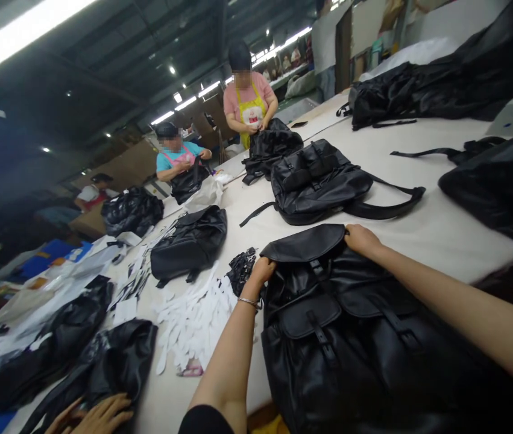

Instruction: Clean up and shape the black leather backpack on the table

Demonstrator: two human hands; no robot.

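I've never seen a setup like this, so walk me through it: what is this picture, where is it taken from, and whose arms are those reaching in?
This picture comes from a camera worn on a person's head, looking forward and down, so the two bare arms are that person's own. The left hand, with a bracelet at its wrist, and the right hand are both at the top flap of a black leather-look backpack; the right hand is curled over the flap's edge. The backpack lies on a long pale table, with other black backpacks and a pile of white cut pieces. Farther along, two co-workers each handle a black bag. The hand at lower left is someone else's.
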